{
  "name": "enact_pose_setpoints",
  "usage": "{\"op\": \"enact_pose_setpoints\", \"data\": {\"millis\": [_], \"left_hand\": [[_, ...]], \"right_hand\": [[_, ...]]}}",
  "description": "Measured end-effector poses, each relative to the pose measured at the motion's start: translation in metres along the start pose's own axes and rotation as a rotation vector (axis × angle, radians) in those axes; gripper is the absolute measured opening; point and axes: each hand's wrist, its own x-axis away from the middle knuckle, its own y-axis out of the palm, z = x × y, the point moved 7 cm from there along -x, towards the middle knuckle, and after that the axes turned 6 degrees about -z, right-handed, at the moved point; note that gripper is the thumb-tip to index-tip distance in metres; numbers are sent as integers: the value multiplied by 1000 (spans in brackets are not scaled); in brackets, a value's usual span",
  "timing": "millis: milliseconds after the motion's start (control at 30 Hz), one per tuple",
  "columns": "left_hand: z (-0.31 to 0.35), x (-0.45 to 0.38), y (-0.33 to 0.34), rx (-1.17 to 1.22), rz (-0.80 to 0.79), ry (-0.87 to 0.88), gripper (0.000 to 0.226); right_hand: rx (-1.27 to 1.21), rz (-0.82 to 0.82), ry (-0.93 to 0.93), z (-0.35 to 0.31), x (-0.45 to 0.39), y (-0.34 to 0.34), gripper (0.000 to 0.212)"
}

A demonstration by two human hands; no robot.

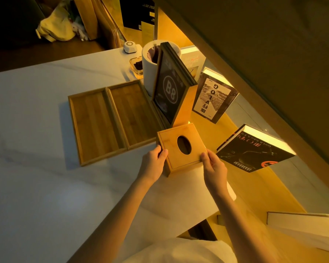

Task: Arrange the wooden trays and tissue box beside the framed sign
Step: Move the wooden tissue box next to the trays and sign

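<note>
Head view: tissue box (pixel 180 147) gripped between left hand (pixel 153 162) and right hand (pixel 214 166).

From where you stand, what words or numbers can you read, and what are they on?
"B8": on the framed sign.
"GO": on the grey-photo book, seen upside down; its other characters are unclear.
Black book: title and small print too blurred.
White book: faint red lettering, unreadable.

Dim, warm yellow shelf glow from the right; dark, wide-angle-bent corners; slightly soft.
</note>
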Motion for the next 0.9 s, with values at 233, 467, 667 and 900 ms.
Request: {"op": "enact_pose_setpoints", "data": {"millis": [233,467,667,900], "left_hand": [[8,-10,11,-10,-3,4,26],[16,-12,20,-18,61,23,21],[20,-14,21,-29,76,34,23],[24,-18,16,-20,55,32,20]], "right_hand": [[43,-4,3,7,-14,-12,29],[63,-29,-5,7,-30,-20,30],[81,-43,-9,10,-38,-22,31],[83,-19,-12,9,-36,-21,32]]}}
